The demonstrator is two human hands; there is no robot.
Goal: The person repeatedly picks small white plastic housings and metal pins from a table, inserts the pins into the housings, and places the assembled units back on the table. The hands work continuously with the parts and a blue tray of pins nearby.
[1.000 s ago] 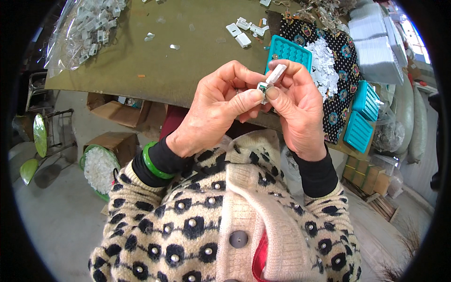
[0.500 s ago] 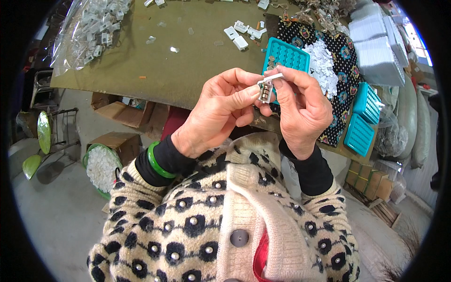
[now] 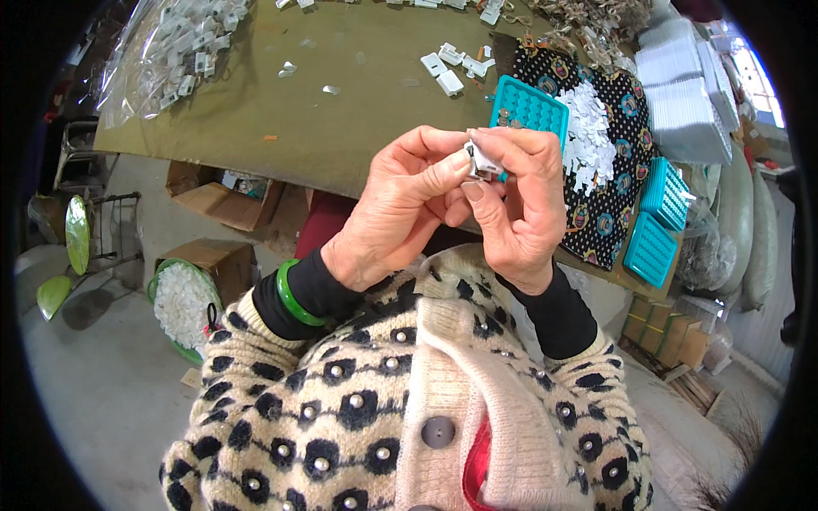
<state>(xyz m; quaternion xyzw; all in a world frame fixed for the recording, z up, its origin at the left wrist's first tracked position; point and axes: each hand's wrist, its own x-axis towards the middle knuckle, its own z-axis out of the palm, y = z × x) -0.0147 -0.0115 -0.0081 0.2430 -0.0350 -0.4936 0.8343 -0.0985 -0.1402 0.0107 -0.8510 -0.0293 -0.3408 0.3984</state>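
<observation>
My left hand (image 3: 394, 194) and my right hand (image 3: 527, 223) meet above the table's near edge. Between their fingertips is a small white plastic battery case (image 3: 486, 165). The left thumb and forefinger pinch one side of it. My right thumb presses its lower edge while the right forefinger lies along the top. Fingers cover much of the case, so its inside hardly shows. Just behind the hands lies a teal tray (image 3: 555, 104) with round pockets, holding several small round metal cells (image 3: 504, 119). A heap of small white flat pieces (image 3: 590, 136) lies beside it.
On the green table (image 3: 341, 128), more white cases (image 3: 449, 82) lie ahead; a clear bag (image 3: 175, 60) of white parts sits far left. Dotted cloth (image 3: 626, 192), teal trays (image 3: 650, 249) and stacked white trays (image 3: 682, 85) are right. A green basket (image 3: 155, 298) stands on the floor.
Half a second ago the case's lid stood open with metal cells showing inside. Now the lid is folded down over it, and my right hand has moved left and closed in around it.
</observation>
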